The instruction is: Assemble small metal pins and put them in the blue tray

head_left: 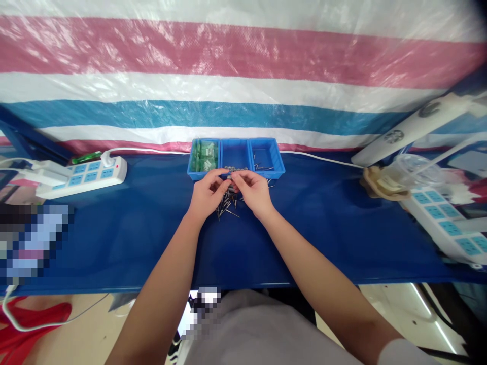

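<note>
My left hand (206,196) and my right hand (256,193) meet over the table, just in front of three joined blue bins (235,147). Both are closed, thumbs against fingers, around something small at their tips that I cannot make out. Below and between them lies a loose pile of thin metal pins (227,205), some with thicker ends. Small round metal pieces (230,169) show at the front of the middle bin, partly behind my fingers. The left bin has clear pieces (208,151) on green lining; a few pins (262,167) lie in the right one.
A white power strip (85,177) with plugs stands at the left, near a blurred-out device (38,243). Another power strip (443,218), a clear plastic cup (414,170) and a white tube-like bag (403,129) are at the right. A striped sheet (243,56) hangs behind the blue table (323,243).
</note>
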Demonstrator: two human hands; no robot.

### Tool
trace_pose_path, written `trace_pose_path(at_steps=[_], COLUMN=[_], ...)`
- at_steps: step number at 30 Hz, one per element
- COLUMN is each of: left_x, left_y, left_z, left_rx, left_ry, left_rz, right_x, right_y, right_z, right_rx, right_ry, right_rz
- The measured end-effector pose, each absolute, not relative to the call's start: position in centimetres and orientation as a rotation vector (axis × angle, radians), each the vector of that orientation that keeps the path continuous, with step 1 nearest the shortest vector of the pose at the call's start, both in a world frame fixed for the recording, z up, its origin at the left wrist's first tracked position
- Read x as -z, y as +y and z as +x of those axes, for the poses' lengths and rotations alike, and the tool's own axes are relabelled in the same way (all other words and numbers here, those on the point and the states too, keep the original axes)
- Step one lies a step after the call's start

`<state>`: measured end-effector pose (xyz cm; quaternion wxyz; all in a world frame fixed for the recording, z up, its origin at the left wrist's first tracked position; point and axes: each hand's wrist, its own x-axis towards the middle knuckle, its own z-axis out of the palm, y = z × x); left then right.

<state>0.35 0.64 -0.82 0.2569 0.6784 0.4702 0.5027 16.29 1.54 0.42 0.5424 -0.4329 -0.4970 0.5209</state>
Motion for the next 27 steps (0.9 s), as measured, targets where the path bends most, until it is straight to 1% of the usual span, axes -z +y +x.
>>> trace_pose_path(at_steps=[9, 17, 27], left_x=[1.20, 0.70, 0.99], left_y=[0.80, 0.61, 0.79], left_z=[0.15, 0.34, 0.19], left_rx=[-1.328, -1.373, -1.293], left_ry=[1.298, 1.258, 1.322], left_rz=[1.824, 1.851, 1.808], right_x=[-0.39, -0.28, -0.05], right_y=[1.37, 1.49, 1.43], right_z=[16.09, 16.17, 16.04], right_rx=[-1.236, -1.265, -1.269], right_ry=[-1.209, -1.167, -1.187], right_rz=[-1.016, -1.009, -1.022])
